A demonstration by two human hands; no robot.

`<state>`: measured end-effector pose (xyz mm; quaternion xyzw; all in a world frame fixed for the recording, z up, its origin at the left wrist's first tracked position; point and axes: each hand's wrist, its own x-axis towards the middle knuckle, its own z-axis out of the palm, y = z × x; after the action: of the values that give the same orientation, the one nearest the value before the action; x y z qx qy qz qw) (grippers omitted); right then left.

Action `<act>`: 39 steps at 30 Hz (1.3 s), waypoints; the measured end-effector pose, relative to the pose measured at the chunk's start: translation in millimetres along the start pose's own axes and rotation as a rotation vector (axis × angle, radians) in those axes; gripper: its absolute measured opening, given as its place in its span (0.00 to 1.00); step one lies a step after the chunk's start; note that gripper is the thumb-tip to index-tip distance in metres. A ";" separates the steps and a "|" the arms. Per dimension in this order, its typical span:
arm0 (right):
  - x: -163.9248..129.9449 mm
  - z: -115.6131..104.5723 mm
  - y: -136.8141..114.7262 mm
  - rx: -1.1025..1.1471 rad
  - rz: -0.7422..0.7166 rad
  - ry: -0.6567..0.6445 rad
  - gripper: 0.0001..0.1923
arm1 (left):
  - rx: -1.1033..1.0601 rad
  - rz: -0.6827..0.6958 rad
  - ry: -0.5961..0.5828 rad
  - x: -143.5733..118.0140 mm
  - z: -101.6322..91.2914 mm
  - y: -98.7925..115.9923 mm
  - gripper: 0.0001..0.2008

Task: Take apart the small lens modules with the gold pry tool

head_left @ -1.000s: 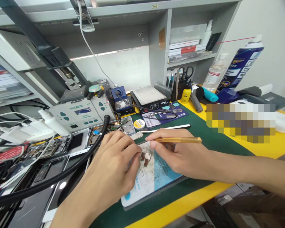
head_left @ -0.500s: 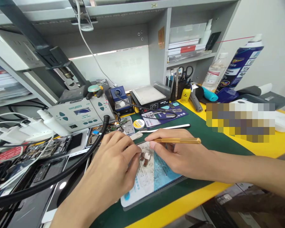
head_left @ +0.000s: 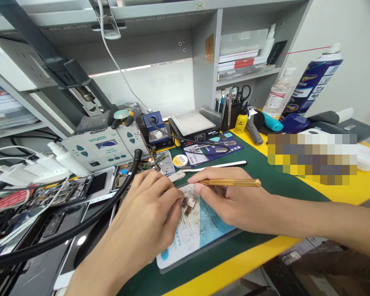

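My left hand is closed, with thumb and forefinger pinching the edge of a small brown-and-white flex cable piece. This piece is over a stained white-and-blue work pad. A slim gold-handled tool lies between the fingers and thumb of my right hand, gripped like a pen with its back end pointing right. The working tip is hidden behind my fingers, so its exact kind does not show. Both hands are close together, with the small piece between them.
A thick black hose curves past my left forearm, over phone parts and circuit boards. Behind stand a rework station and a small heating plate. A white-handled brush lies beyond my right hand. A spray can stands at right.
The small flex cable piece has shifted and tilted very slightly at my left fingertips. Both hands and the gold-handled tool stay almost where they were.
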<state>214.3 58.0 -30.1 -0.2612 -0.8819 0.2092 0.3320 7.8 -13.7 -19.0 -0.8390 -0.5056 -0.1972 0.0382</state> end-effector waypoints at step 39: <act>0.1 -1.3 -1.8 0.029 -0.012 -0.018 0.09 | 0.012 0.030 0.033 -0.7 1.4 -0.8 0.11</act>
<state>214.6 56.9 -28.1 -0.2490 -0.8834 0.2224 0.3290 7.2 -13.6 -20.7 -0.8429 -0.4935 -0.2074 0.0544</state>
